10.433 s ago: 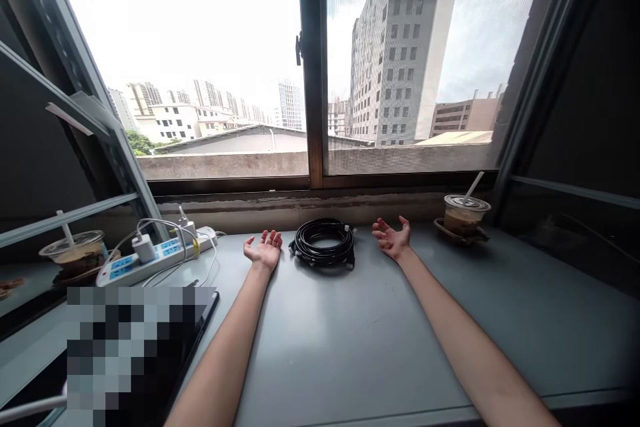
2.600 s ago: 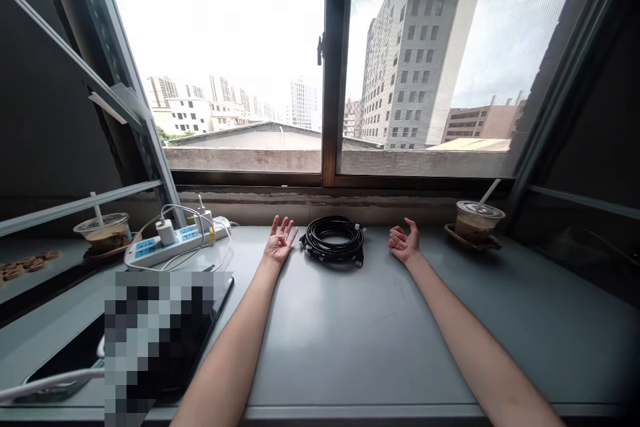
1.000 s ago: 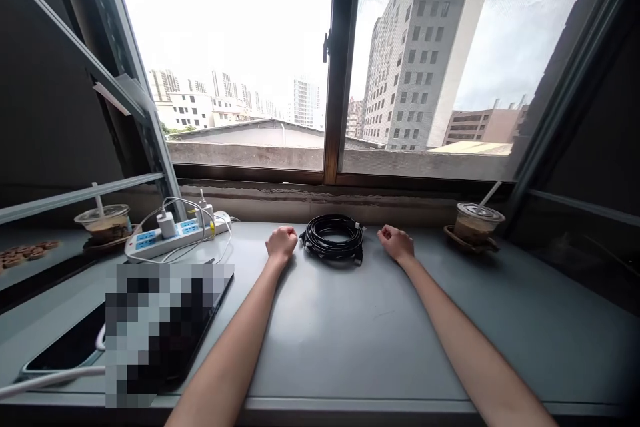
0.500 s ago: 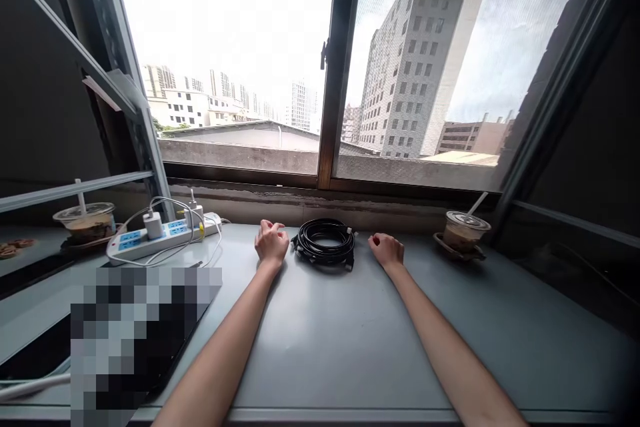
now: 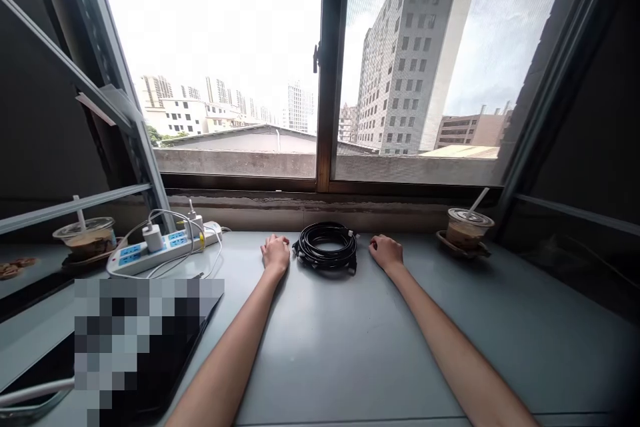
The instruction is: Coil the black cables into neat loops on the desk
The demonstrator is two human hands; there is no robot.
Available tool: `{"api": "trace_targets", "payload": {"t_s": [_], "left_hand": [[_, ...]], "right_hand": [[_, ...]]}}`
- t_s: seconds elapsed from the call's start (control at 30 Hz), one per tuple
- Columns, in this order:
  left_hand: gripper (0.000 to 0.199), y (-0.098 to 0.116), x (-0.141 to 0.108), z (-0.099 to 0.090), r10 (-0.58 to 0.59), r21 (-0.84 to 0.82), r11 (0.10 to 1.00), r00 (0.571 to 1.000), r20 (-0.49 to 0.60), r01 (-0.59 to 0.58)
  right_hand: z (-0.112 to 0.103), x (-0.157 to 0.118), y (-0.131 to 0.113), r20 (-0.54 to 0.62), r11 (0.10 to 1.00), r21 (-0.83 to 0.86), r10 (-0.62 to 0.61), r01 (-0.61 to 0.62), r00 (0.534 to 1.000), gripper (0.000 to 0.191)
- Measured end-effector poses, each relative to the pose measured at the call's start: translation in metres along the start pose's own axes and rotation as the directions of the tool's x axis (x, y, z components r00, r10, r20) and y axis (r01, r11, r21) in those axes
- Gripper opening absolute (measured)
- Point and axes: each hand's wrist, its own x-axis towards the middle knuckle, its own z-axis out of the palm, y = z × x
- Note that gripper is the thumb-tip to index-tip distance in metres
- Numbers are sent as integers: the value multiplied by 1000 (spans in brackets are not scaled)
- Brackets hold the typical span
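A coiled black cable (image 5: 327, 245) lies on the grey-blue tabletop (image 5: 330, 353), with a pale tie at its right side and plug ends showing at the edges. My left hand (image 5: 276, 252) rests on the table just left of the coil, apart from it, fingers curled down and holding nothing that I can see. On the other side, my right hand (image 5: 387, 252) lies in a loose fist, with a small gap between it and the coil. Neither hand grips the cable.
At the left stands a white power strip (image 5: 165, 250) with chargers and a looping white cord. A lidded drink cup (image 5: 467, 230) sits at the right, another cup (image 5: 86, 238) far left. A partly pixelated dark device (image 5: 165, 360) lies front left. The window (image 5: 325, 113) rises behind.
My left hand has turned slightly and its raised fingers have come down to the table. The right hand and the cable coil stay in place; the view has shifted a little.
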Motion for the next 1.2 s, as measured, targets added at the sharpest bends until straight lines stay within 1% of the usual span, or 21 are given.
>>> {"api": "trace_targets", "payload": {"t_s": [0.13, 0.23, 0.33, 0.43, 0.53, 0.6, 0.7, 0.73, 0.77, 0.8, 0.83, 0.9, 0.93, 0.97, 1.0, 1.03, 1.07, 1.1, 1.2], "left_hand": [[26, 0, -3, 1, 15, 165, 986, 999, 51, -24], [24, 3, -6, 0, 17, 301, 952, 995, 103, -47], [24, 6, -9, -2, 22, 450, 888, 986, 165, -95], [26, 7, -12, -4, 31, 582, 798, 975, 220, -157], [28, 8, -15, -6, 52, 657, 723, 966, 253, -211], [32, 12, -16, -7, 86, 682, 691, 963, 254, -241], [40, 26, -20, -5, 203, 685, 659, 950, 235, -311], [41, 32, -24, -3, 258, 675, 645, 934, 249, -358], [40, 38, -28, 1, 313, 658, 625, 907, 282, -421], [37, 44, -34, 6, 364, 629, 596, 866, 342, -499], [33, 48, -41, 11, 405, 587, 560, 812, 421, -584], [25, 53, -55, 22, 442, 478, 486, 677, 588, -732], [26, 54, -62, 27, 445, 429, 452, 614, 652, -782], [33, 53, -67, 31, 439, 394, 418, 562, 701, -819], [40, 52, -71, 34, 426, 376, 388, 526, 736, -841], [46, 51, -73, 36, 410, 375, 364, 509, 757, -852], [49, 49, -74, 36, 389, 386, 346, 505, 770, -855], [47, 48, -73, 36, 365, 405, 334, 513, 777, -851], [40, 50, -67, 35, 297, 472, 335, 567, 768, -815]], "right_hand": [[0, 0, 0, 17, 1000, -14, 23, -23, 1000, 18], [-2, -1, -1, 31, 999, -18, 38, -38, 999, 19], [-3, -2, -1, 46, 999, -23, 41, -39, 998, 22], [-3, -3, -1, 54, 999, -28, 45, -43, 998, 24], [-3, -3, 0, 56, 998, -33, 47, -45, 997, 24], [-2, -2, 0, 57, 998, -38, 47, -44, 997, 24], [-2, -2, 0, 54, 998, -48, 47, -45, 997, 24], [-2, -2, -1, 52, 998, -52, 48, -46, 997, 24], [-2, -2, -1, 51, 997, -56, 50, -47, 997, 25], [-3, -2, -1, 50, 997, -60, 51, -48, 997, 25], [-3, -3, -1, 49, 997, -64, 53, -50, 997, 25], [-3, -3, -2, 50, 996, -70, 54, -51, 997, 26], [-4, -3, -2, 50, 996, -72, 54, -50, 997, 26], [-3, -3, -2, 51, 996, -73, 54, -50, 997, 26], [-3, -3, -2, 53, 996, -73, 54, -50, 997, 26], [-3, -3, -2, 54, 996, -73, 55, -50, 997, 25], [-3, -4, -1, 56, 996, -73, 56, -52, 997, 25], [-3, -4, -1, 58, 996, -72, 57, -53, 997, 26], [-4, -5, -1, 67, 996, -69, 58, -54, 996, 26]]}}
